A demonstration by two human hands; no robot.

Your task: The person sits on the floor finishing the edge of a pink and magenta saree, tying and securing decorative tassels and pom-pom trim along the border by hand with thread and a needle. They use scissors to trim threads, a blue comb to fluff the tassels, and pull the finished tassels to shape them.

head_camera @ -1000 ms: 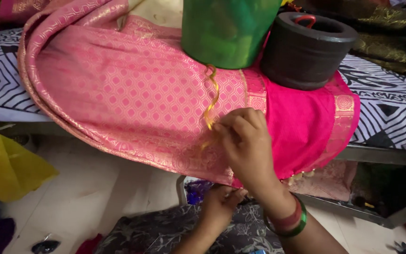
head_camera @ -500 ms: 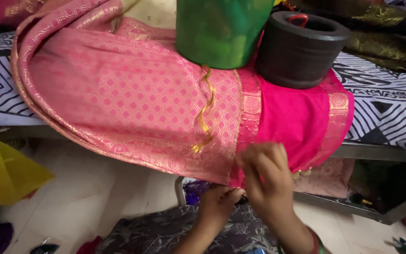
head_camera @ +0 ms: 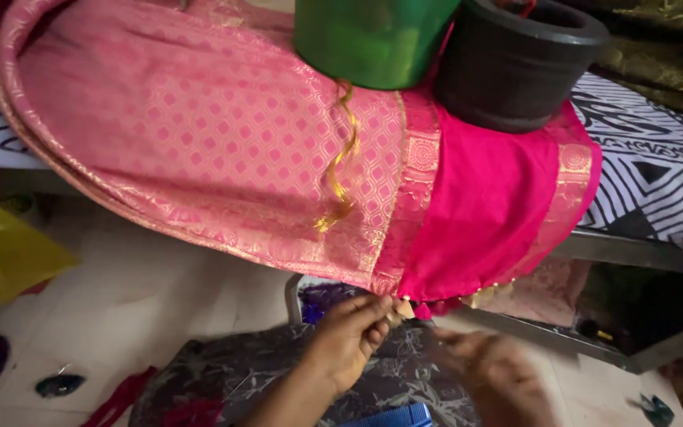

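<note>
Head view shows a pink brocade saree (head_camera: 199,142) draped over the edge of a patterned bed (head_camera: 658,182), its length running left to right and its magenta end (head_camera: 484,205) hanging down toward the floor. Small tassels (head_camera: 436,303) already line part of that hem, seemingly with more edge left. Left hand (head_camera: 349,340) pinches the hem closed between fingertips; right hand (head_camera: 499,372) is blurred, grip unclear.
</note>
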